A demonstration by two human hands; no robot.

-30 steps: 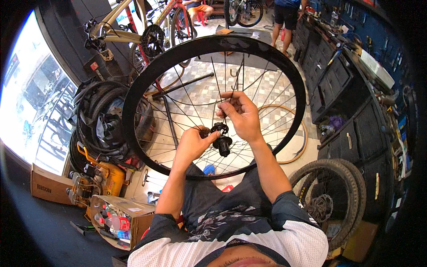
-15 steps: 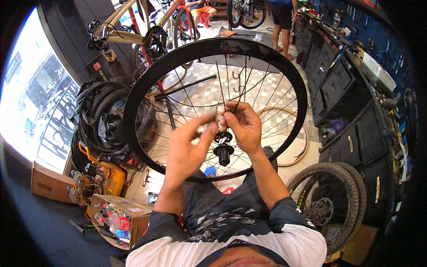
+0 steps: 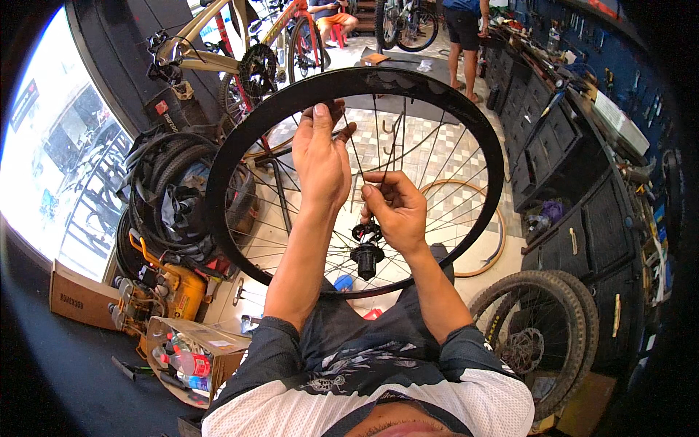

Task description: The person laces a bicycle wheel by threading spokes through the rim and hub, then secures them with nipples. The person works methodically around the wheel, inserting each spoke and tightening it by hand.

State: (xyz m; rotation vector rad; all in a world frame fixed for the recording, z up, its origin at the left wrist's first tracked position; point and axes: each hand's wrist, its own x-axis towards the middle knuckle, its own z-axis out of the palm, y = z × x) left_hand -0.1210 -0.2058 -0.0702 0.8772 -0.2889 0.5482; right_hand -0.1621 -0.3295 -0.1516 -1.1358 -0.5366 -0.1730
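A deep black bicycle rim (image 3: 477,120) stands in front of me, leaning over my lap, with thin dark spokes (image 3: 429,142) running to its black hub (image 3: 367,253). My right hand (image 3: 397,211) is closed above the hub, thumb and index finger pinching a spoke. Up near the rim's upper left inner edge is my left hand (image 3: 322,164), its thumb raised and fingers curled. A dark spoke slants from its fingers down to my right hand; the left fingers seem closed on its upper part, though they partly hide it.
Piled tyres (image 3: 171,178), a yellow compressor (image 3: 178,288) and a cardboard box of bottles (image 3: 233,339) lie to the left. Black drawer cabinets (image 3: 561,153) line the right, with knobbly-tyred wheels (image 3: 539,342) below. Bikes (image 3: 255,65) and two people are beyond.
My left hand has moved up and away from my right hand, toward the rim's upper left. My right hand stays at the spoke above the hub. The wheel has shifted slightly.
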